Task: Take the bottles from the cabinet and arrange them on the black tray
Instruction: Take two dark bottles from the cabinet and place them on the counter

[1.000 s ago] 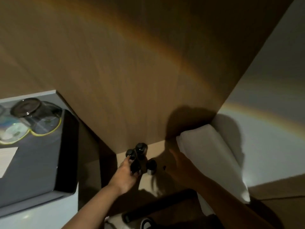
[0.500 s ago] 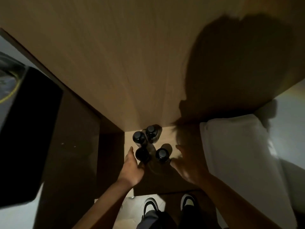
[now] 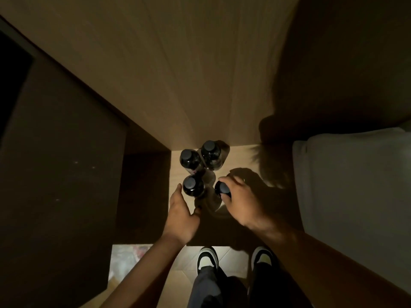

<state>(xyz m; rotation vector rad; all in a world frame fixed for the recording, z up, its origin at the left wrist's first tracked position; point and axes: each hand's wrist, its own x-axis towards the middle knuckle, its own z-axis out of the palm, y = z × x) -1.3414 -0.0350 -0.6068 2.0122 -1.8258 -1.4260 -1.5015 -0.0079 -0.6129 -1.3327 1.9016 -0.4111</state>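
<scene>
Several clear bottles with dark caps stand close together on the low cabinet shelf (image 3: pixel 235 156). Two are at the back (image 3: pixel 188 160) (image 3: pixel 210 153). My left hand (image 3: pixel 181 213) is cupped beside the front left bottle (image 3: pixel 192 186), with the fingers up its left side, the thumb in front and the fingers apart. My right hand (image 3: pixel 241 200) is closed from above over the neck of the front right bottle (image 3: pixel 222 188). The black tray is a dark shape at the far left edge (image 3: pixel 11 81).
The open wooden cabinet door (image 3: pixel 178 74) stands behind the bottles. A dark cabinet side panel (image 3: pixel 66 174) is on the left. A white pillow (image 3: pixel 355 185) lies to the right. My shoes (image 3: pixel 208 257) are on the floor just below the shelf.
The view has tipped down and closer to the shelf. My right hand has moved left and closed on the front right bottle. My left hand has stayed by the front left bottle.
</scene>
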